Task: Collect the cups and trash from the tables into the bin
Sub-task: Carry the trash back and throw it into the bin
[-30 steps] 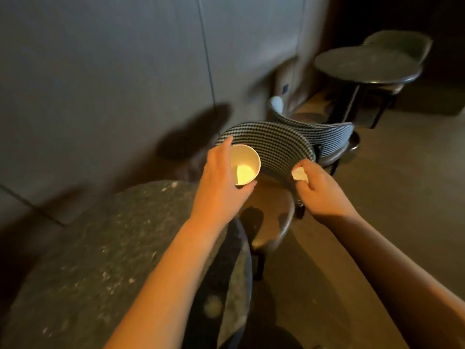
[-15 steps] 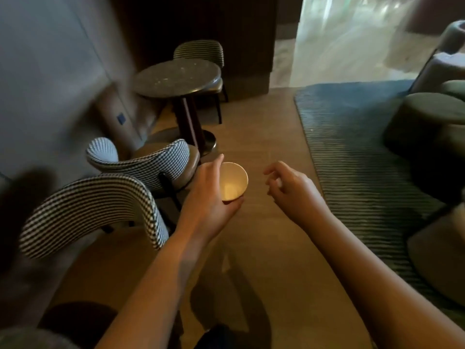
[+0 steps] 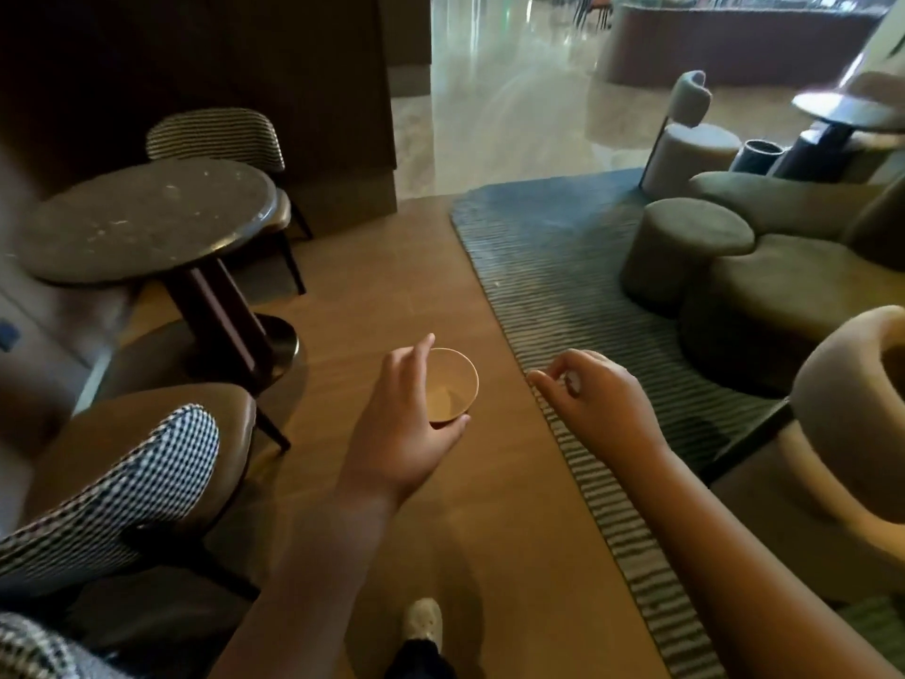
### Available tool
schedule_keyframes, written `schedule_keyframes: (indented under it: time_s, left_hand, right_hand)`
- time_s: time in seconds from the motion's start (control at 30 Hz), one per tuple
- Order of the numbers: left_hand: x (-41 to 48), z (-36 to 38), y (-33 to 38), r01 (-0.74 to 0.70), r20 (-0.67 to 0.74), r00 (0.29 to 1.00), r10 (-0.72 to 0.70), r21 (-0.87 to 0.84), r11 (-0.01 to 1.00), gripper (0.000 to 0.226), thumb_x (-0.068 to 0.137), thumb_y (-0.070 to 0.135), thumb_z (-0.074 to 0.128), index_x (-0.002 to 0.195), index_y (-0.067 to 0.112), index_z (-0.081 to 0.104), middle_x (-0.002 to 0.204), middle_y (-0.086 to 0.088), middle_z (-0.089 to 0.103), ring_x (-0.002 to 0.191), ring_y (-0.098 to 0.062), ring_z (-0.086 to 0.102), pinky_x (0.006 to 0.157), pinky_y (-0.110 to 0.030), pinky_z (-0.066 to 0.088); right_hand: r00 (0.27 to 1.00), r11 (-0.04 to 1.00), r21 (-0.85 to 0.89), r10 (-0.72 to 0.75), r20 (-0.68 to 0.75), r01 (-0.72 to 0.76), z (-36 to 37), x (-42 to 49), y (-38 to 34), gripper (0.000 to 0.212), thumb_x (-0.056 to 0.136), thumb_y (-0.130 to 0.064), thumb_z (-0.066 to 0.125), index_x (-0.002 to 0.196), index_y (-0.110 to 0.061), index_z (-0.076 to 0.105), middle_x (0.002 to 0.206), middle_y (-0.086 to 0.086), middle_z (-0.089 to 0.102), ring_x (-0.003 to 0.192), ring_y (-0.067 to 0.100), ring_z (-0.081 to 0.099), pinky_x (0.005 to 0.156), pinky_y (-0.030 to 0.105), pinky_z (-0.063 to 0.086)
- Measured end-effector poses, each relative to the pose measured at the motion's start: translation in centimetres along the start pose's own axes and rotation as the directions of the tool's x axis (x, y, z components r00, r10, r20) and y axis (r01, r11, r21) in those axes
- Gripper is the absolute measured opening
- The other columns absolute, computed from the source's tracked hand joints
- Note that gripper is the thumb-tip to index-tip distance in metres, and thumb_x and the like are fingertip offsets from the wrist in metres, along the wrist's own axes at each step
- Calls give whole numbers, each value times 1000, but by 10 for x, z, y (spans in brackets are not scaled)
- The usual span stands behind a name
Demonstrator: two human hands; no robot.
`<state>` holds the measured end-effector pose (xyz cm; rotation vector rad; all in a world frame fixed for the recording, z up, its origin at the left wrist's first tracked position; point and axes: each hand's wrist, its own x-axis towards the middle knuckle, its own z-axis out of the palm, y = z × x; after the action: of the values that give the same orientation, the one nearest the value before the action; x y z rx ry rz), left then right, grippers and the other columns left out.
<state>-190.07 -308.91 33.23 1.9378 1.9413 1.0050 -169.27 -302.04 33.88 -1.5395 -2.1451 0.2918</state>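
My left hand (image 3: 396, 433) grips a paper cup (image 3: 453, 384) by its side and holds it upright over the wooden floor. Inside the cup a pale shape lies at the bottom, and I cannot tell what it is. To the right of the cup and apart from it, my right hand (image 3: 597, 399) hovers with its fingers curled and thumb against the forefinger. Nothing shows between those fingers. A dark cylindrical container (image 3: 759, 156) stands far off at the back right.
A round dark table (image 3: 147, 218) stands at the left with a striped chair behind it. A houndstooth chair (image 3: 122, 482) is close at the lower left. A ribbed rug (image 3: 563, 267), green poufs (image 3: 685, 247) and a cream chair (image 3: 842, 409) fill the right. My shoe (image 3: 423, 624) is below.
My view has swung right, from the wall and near table to the open floor and rug. The white scrap my right hand pinched a second ago is gone from it. The cup stays in my left hand.
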Motion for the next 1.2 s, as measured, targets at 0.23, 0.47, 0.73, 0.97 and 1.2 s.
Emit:
schedule_keyframes:
  time_s: [0.23, 0.47, 0.73, 0.97, 1.2]
  left_hand:
    - [160, 37, -57, -25, 165, 986, 32, -48, 999, 85, 72, 35, 76, 141, 32, 26, 132, 10, 31, 115, -3, 35, 84, -17, 31]
    - [305, 100, -83, -49, 289, 953, 89, -143, 989, 83, 69, 31, 78, 139, 33, 32, 127, 14, 34, 113, -4, 40, 84, -23, 38]
    - [506, 175, -84, -83, 304, 946, 116, -120, 989, 83, 70, 30, 78, 139, 32, 32, 127, 15, 33, 107, -1, 40, 81, -19, 36]
    - [657, 221, -90, -57, 305, 948, 86, -104, 993, 82, 72, 28, 78, 139, 34, 31, 126, 18, 31, 103, 1, 37, 79, -14, 33]
    - [821, 285, -130, -22, 294, 954, 56, -117, 993, 91, 76, 30, 75, 146, 30, 16, 135, 10, 28, 114, -8, 36, 87, -23, 35]
  right_hand:
    - [997, 999, -15, 47, -68, -48, 45, 137, 21, 27, 82, -54, 53, 80, -27, 57, 82, -13, 52, 65, 3, 51, 55, 16, 42]
    - [989, 987, -61, 145, -29, -146, 79, 252, 95, 23, 84, -49, 53, 81, -26, 56, 82, -14, 49, 64, 0, 49, 53, 11, 38]
    - [975, 975, -16, 221, -17, -221, 99, 438, 199, 28, 86, -44, 56, 68, -24, 49, 67, -11, 46, 59, 4, 46, 52, 16, 36]
    - [986, 987, -21, 162, 49, -161, 105, 600, 254, 30, 90, -43, 54, 67, -23, 50, 66, -11, 47, 60, 3, 47, 55, 14, 36]
    - [987, 988, -1, 155, 50, -155, 137, 770, 320, 27, 88, -40, 58, 68, -23, 50, 70, -9, 49, 62, 5, 48, 55, 16, 36]
